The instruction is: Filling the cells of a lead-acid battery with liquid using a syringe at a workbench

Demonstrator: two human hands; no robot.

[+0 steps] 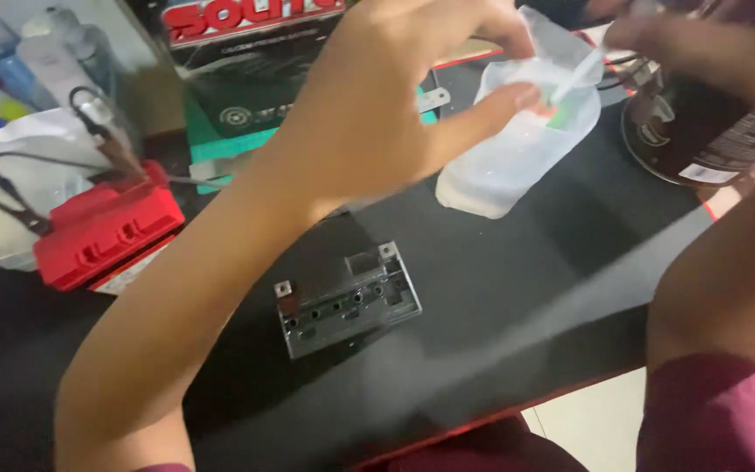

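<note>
My left hand (395,96) reaches across the black table and grips the top of a translucent white plastic container (509,157). My right hand (683,35), blurred at the top right, holds a thin white tube or dropper (578,74) whose tip goes into the container's mouth, near something green inside. A small black battery (349,301) with a row of open filler holes and two metal terminals sits on the table below my left forearm.
A red battery (102,232) with clamps and wires stands at the left. A dark boxed carton (238,61) is behind it, bottles at the far left, a round dark can (701,131) at the right. The table's red front edge (500,415) runs below.
</note>
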